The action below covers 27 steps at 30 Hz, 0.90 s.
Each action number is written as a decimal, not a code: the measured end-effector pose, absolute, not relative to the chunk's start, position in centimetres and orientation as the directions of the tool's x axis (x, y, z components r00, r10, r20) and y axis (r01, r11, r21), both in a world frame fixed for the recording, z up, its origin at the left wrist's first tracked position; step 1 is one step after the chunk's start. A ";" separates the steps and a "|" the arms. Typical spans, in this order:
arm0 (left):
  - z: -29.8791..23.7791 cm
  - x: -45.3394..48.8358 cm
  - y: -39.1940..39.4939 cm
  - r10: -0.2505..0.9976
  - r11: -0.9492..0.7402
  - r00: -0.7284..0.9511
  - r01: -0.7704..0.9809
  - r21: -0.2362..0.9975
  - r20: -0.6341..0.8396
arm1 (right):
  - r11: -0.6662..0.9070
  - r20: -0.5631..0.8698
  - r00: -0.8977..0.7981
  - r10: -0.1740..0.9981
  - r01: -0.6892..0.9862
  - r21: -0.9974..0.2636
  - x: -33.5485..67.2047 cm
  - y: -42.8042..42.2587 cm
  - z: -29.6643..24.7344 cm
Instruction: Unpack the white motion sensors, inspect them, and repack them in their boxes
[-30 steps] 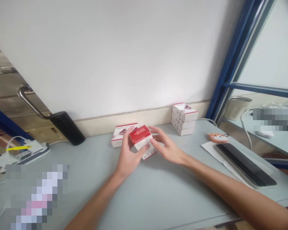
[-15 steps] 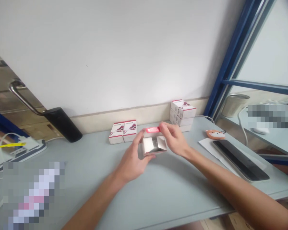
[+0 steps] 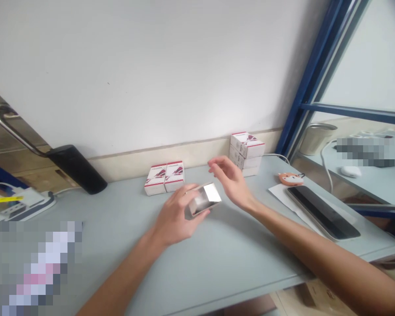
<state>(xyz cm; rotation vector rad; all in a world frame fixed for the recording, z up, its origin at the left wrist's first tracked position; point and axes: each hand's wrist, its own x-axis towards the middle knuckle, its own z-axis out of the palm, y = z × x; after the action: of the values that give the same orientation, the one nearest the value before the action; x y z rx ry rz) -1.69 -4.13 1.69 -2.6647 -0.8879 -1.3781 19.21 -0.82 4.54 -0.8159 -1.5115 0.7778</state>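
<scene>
My left hand (image 3: 175,216) grips a small box (image 3: 204,198) just above the grey table (image 3: 217,259); a pale, shiny face of the box is turned up. My right hand (image 3: 228,179) hovers just right of the box, fingers loosely curled and apart, holding nothing I can see. Two red-and-white boxes (image 3: 165,177) lie side by side against the wall behind my hands. A stack of three similar boxes (image 3: 246,151) stands at the back right.
A black cylinder (image 3: 75,169) leans at the back left beside a power strip (image 3: 16,202). A dark tablet (image 3: 322,211) on white paper and an orange fox-shaped object (image 3: 290,178) lie at the right. A blue frame (image 3: 309,74) borders the table; a metal cup (image 3: 317,138) stands beyond it.
The box has been turned from its red face to a pale shiny face. My right hand has let go of it and lifted away; the left hand has lowered it towards the table.
</scene>
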 end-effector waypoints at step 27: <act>1.1 -2.7 -2.9 0.501 -0.776 0.340 0.583 0.240 0.796 | 0.604 0.645 -0.076 0.761 0.448 -0.660 20.4 0.9 4.1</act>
<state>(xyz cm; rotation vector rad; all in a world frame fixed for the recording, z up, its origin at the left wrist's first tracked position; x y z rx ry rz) -2.66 -2.89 1.05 -2.4985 -1.0134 -1.4349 20.40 0.94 4.06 -1.0015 -1.7130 0.3494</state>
